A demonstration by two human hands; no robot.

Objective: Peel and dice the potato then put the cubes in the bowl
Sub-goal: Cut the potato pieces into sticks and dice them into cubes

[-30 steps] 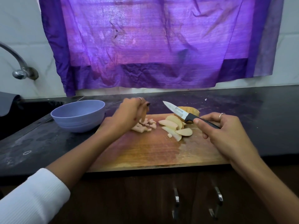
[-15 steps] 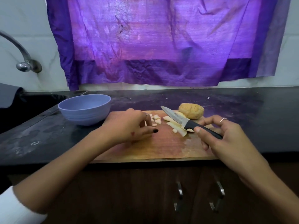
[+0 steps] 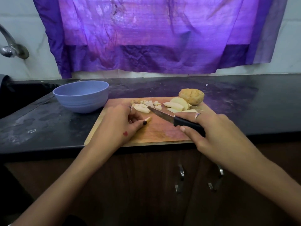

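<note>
A wooden cutting board [image 3: 159, 132] lies on the black counter. My left hand [image 3: 120, 124] rests on the board and pinches a pale potato strip [image 3: 147, 119] under its thumb and fingers. My right hand [image 3: 211, 129] grips the black handle of a knife [image 3: 164, 115], its blade tip pointing left at the strip and the cut pieces. Small potato cubes [image 3: 146, 104] lie at the board's far edge. Potato wedges [image 3: 176, 105] lie to the right of them, in front of an unpeeled potato piece [image 3: 192, 96]. A blue bowl [image 3: 81, 97] stands left of the board.
A tap [image 3: 9, 44] and a dark sink [image 3: 19, 98] are at the far left. A purple cloth [image 3: 154, 35] hangs on the wall behind the counter. Cupboard doors with metal handles [image 3: 180, 180] are below the counter edge.
My left hand came back from the cubes toward the board's near middle and now holds a potato strip. The knife swung down and left, closer to that hand. The view shifted downward.
</note>
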